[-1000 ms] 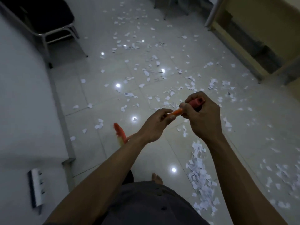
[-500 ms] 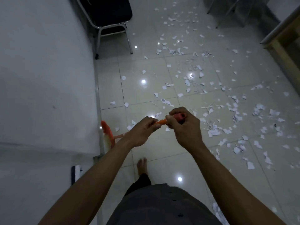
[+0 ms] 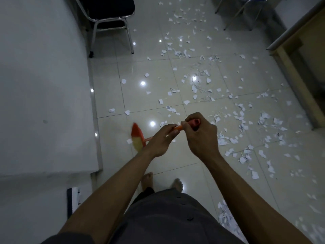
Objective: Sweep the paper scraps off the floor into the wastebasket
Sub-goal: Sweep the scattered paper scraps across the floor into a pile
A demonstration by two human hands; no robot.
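Swinging out from the wall (image 3: 44, 85) since half a second back comes the broom head (image 3: 138, 138), and both bare feet (image 3: 146, 180) now show. Right hand (image 3: 200, 136) is curled tight round the red top end of the broom handle (image 3: 179, 127). Left hand (image 3: 162, 140), just below, grips the orange shaft with curled fingers and is nearer the bristles. From those fingers the handle runs down and left to the head, which is blurred and probably brushing the floor (image 3: 109, 95). Most paper scraps (image 3: 232, 140) lie right and ahead of the hands, well apart from the bristles. Wastebasket not in view.
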